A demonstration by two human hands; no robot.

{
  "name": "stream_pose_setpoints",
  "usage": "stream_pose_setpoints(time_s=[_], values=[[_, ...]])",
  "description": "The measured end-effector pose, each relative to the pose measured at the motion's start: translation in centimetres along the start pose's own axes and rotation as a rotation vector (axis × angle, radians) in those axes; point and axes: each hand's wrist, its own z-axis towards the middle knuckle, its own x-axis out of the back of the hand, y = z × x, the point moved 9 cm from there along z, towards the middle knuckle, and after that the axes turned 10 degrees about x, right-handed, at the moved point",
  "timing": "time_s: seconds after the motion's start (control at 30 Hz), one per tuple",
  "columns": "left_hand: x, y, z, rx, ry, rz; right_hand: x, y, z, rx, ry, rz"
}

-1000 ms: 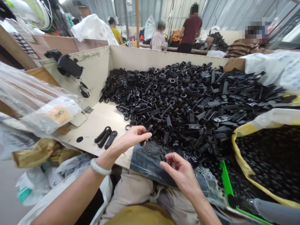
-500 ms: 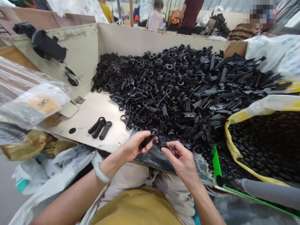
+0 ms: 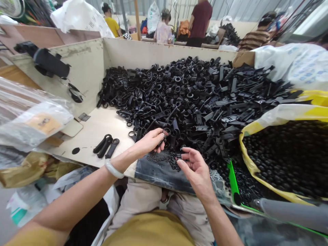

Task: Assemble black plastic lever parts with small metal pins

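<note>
My left hand is closed around a black plastic handle-like part with a ring end; the fingers cover most of it. To its right, my right hand has its thumb and fingers curled toward each other at a small black ribbed piece, whose exact kind is unclear. Both hands are above the dark work surface, just in front of the heap of black plastic parts. Three similar black handle-like parts lie side by side on the pale board to the left.
A yellow-rimmed bag of small black pieces stands at right, beside a green-edged divider and grey tube. Silver pins lie near my right hand. Pale panels wall the heap. Several people are in the background.
The view has tilted up slightly. My left hand has turned over its ring-ended part, which is more hidden now, and the gap between my hands is wider. My right fingers have loosened a little.
</note>
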Motion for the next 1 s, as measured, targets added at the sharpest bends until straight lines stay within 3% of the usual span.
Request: stream_pose_setpoints(time_s=[0.13,0.27,0.5,0.63,0.8,1.0], values=[[-2.3,0.5,-3.5,-0.023,-0.119,-0.103,0.7,-3.2,0.5,0.188,0.015,-0.126],[-4.6,-0.8,-6.4,-0.010,-0.197,-0.235,-0.2,-5.9,0.4,0.408,-0.089,-0.271],[-7.4,-6.7,-8.7,0.300,-0.293,-0.948,-1.7,-5.3,-1.6,0.476,-0.162,-0.298],[-7.7,-8.4,-9.4,0.390,-0.301,-1.150,-1.8,-5.0,-2.9,0.461,-0.154,-0.238],[-6.7,-8.8,-9.7,0.351,-0.250,-1.071,-1.3,-5.2,-3.1,0.435,-0.151,-0.246],[-6.5,-8.1,-9.8,0.148,-0.172,-0.686,-3.6,-5.0,-3.3,0.497,-0.337,-0.353]])
